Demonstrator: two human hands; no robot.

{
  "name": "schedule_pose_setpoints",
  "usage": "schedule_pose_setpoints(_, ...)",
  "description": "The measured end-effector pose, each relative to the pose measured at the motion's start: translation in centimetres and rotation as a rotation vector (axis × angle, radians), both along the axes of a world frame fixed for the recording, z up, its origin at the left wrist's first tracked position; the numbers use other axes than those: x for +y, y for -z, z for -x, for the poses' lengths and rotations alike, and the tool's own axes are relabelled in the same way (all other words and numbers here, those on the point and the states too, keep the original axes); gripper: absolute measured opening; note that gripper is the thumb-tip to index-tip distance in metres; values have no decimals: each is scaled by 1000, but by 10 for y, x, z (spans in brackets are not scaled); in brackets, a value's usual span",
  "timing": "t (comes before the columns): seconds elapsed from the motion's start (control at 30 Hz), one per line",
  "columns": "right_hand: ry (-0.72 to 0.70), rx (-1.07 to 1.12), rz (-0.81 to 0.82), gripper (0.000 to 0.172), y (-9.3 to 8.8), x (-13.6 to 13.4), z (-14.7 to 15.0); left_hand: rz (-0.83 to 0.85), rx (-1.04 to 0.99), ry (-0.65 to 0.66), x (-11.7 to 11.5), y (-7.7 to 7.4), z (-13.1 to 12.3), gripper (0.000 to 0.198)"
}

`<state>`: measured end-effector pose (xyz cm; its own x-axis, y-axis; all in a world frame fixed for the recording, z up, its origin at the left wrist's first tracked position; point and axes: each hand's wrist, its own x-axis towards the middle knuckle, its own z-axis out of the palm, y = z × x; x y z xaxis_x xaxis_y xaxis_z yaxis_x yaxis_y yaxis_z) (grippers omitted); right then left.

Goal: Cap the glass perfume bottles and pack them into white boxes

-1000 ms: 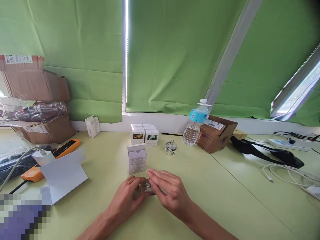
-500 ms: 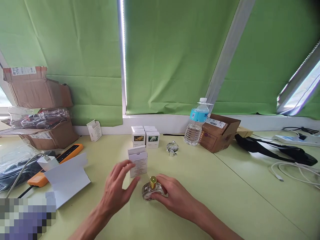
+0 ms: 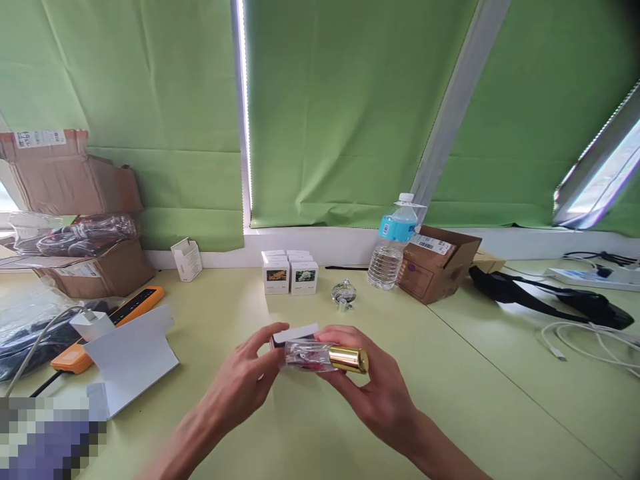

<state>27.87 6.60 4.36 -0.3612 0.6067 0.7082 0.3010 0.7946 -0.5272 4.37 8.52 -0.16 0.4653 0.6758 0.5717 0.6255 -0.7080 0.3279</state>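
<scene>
My right hand (image 3: pixel 373 377) grips a clear glass perfume bottle (image 3: pixel 307 357), turned on its side, with the gold cap (image 3: pixel 350 360) pointing right. My left hand (image 3: pixel 245 373) is closed on a small white carton (image 3: pixel 300 332) just behind the bottle. The carton's flap stands up, its dark opening shows below the flap, and the bottle covers most of it. Further back lies a clear, rounded glass bottle (image 3: pixel 344 291) with a small clear cap (image 3: pixel 343 305) in front of it.
Several small white boxes (image 3: pixel 305 280) with flower pictures stand near the wall. A water bottle (image 3: pixel 393 247) and an opened cardboard box (image 3: pixel 437 267) are behind on the right. White paper (image 3: pixel 133 363), an orange power strip (image 3: pixel 143 303) and another white carton (image 3: pixel 187 260) lie or stand left.
My right hand has lifted the perfume bottle and tipped it from upright to sideways. My left hand has taken hold of the white carton and brought it up to the bottle.
</scene>
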Motion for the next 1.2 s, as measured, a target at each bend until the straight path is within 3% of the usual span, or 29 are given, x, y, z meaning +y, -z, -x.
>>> schedule_pose_setpoints(0.1, 18, -65, -59, 36, 5, 5, -3, -25, -4, 23, -8, 1, -3, 31)
schedule_pose_setpoints(0.23, 88, -179, -120, 35, 14, 15, -7, 35, -164, 20, -8, 1, -2, 17)
schedule_pose_setpoints(0.43, 89, -325, -103, 36, 10, 11, -4, 99, -152, -23, -10, 9, -3, 45)
schedule_pose_setpoints(0.67, 33, -447, -64, 23, 6, 7, -2, 60, -109, -25, -13, 14, -3, 45)
schedule_pose_setpoints(0.83, 47, -492, -38, 27, 7, 7, 0, 62, -118, -4, -12, 17, -4, 43)
schedule_pose_setpoints(1.07, 84, -539, -169, 21, 12, 8, 3, 70, -65, 33, -13, 19, -4, 53)
schedule_pose_setpoints(1.2, 93, -597, -250, 29, 16, 9, 4, 85, -47, 50, -14, 16, -6, 59)
